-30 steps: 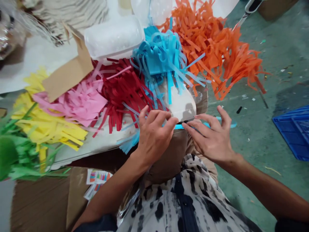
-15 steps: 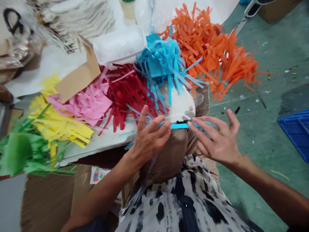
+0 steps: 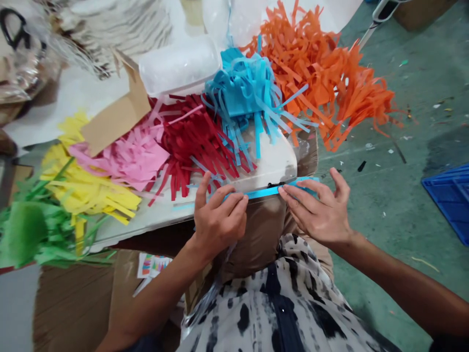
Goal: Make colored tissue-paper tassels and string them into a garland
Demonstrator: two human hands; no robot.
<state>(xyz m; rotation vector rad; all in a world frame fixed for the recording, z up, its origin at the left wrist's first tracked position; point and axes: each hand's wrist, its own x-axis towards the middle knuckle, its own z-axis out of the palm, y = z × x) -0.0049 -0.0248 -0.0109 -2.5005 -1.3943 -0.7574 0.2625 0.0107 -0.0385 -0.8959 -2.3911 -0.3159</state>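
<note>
A thin blue paper strip point(image 3: 262, 192) lies stretched along the near edge of a white board point(image 3: 273, 164). My left hand point(image 3: 218, 220) presses the strip's left part with curled fingers. My right hand point(image 3: 317, 210) holds down its right end with the fingers extended and close together. A small black piece point(image 3: 275, 185) shows at the board edge between the two hands. Just beyond my hands lie piles of fringed paper: blue point(image 3: 249, 93), red point(image 3: 194, 139) and orange point(image 3: 326, 73).
Pink point(image 3: 124, 156), yellow point(image 3: 84, 188) and green point(image 3: 32, 234) fringed paper cover the left of the board. A brown card piece point(image 3: 113, 115) and a white foam tray point(image 3: 179, 63) lie behind. A blue crate point(image 3: 449, 200) stands on the green floor at right.
My left hand slid left along the strip, away from the right hand. The strip now lies flatter against the board edge. The right hand stayed near the board's corner.
</note>
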